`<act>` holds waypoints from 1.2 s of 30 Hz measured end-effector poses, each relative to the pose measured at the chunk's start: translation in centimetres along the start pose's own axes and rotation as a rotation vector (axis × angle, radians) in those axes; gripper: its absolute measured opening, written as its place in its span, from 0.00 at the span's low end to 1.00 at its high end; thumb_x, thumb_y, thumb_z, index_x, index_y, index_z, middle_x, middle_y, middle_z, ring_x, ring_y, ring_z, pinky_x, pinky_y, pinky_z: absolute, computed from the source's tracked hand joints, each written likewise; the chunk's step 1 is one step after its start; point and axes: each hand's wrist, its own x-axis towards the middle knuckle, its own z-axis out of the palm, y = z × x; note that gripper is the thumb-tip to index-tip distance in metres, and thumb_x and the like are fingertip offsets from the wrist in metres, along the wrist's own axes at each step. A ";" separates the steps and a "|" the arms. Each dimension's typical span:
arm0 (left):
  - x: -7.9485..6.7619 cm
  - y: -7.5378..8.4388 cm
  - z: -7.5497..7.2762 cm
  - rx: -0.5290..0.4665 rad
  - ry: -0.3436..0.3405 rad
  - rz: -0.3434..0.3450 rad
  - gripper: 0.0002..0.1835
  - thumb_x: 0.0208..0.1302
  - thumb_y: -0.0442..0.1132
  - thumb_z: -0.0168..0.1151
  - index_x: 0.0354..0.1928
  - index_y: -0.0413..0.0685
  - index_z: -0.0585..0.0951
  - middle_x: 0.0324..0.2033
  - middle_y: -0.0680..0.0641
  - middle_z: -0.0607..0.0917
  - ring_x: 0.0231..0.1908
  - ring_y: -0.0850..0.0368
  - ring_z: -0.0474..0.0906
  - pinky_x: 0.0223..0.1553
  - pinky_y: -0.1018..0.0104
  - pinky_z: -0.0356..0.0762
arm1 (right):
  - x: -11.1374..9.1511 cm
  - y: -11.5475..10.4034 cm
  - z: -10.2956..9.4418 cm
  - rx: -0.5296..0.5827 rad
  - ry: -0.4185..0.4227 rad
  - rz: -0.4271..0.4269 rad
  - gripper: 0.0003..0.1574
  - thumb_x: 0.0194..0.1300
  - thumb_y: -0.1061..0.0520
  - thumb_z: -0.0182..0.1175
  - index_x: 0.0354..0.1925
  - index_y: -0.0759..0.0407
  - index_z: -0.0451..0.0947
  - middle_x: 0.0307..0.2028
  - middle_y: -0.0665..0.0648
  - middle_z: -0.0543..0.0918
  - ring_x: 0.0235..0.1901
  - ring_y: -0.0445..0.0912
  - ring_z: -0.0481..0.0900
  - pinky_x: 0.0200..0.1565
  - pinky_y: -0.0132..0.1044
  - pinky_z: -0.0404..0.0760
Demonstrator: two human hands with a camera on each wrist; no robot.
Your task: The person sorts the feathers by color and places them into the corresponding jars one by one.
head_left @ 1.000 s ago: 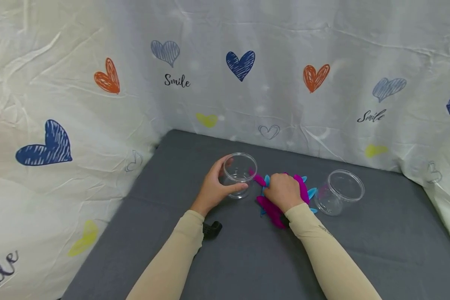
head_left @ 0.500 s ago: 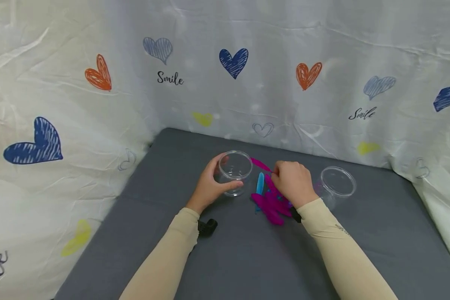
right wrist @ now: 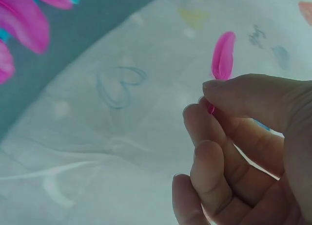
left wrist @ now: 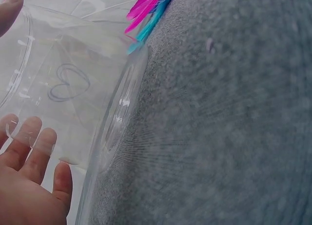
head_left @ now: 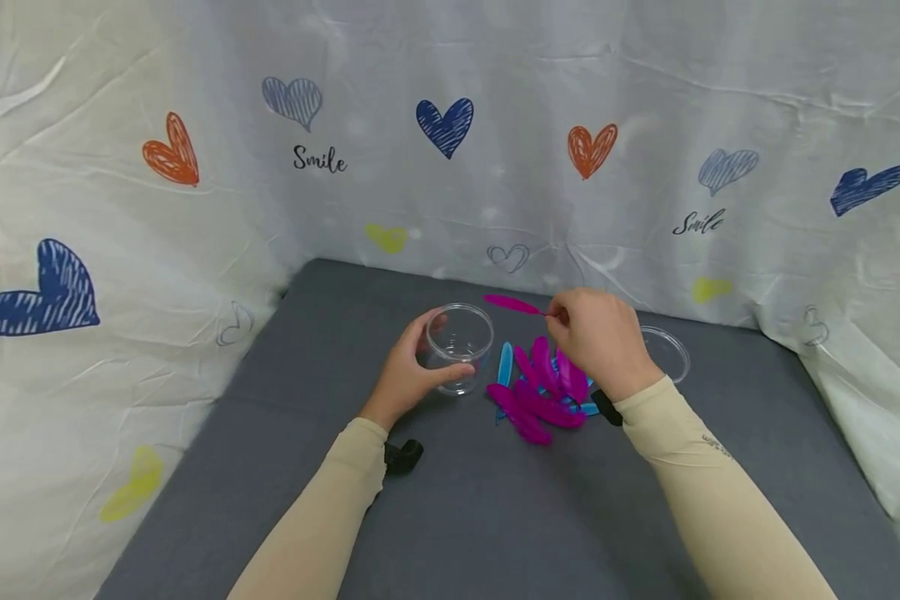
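A clear plastic jar (head_left: 459, 342) stands upright on the table, and my left hand (head_left: 412, 367) holds it around the side. Through its wall in the left wrist view, the fingertips (left wrist: 41, 142) show against the plastic. My right hand (head_left: 603, 337) pinches a magenta feather (head_left: 513, 304) by its quill, raised above the table. In the right wrist view the feather's vane (right wrist: 223, 57) points up from between thumb and index finger. Below and left of that hand lies a loose pile of magenta and blue feathers (head_left: 543, 396), right of the jar.
A second clear jar (head_left: 678, 354) stands on the right, partly hidden behind my right hand. Grey cloth (head_left: 450, 508) covers the table. A white curtain (head_left: 510, 200) printed with hearts hangs along the back and left edges.
My right hand has risen out of the pile and moved back, drawing one magenta feather clear of the others. The left hand stays on the jar; the head view has shifted right.
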 end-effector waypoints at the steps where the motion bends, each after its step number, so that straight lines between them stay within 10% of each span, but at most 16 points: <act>1: -0.1 0.0 0.0 -0.001 0.001 -0.001 0.57 0.52 0.58 0.87 0.81 0.68 0.65 0.76 0.56 0.75 0.75 0.43 0.70 0.75 0.41 0.69 | 0.2 -0.3 -0.2 -0.002 0.001 -0.014 0.05 0.69 0.60 0.70 0.34 0.57 0.89 0.27 0.54 0.87 0.27 0.49 0.82 0.29 0.46 0.83; 36: -0.2 0.0 -0.2 -0.007 -0.008 0.002 0.54 0.53 0.61 0.85 0.80 0.73 0.65 0.76 0.58 0.75 0.74 0.54 0.73 0.74 0.44 0.74 | 4.6 -6.1 5.8 -0.127 -0.185 -0.267 0.12 0.66 0.66 0.66 0.28 0.57 0.91 0.27 0.54 0.87 0.23 0.47 0.82 0.27 0.40 0.85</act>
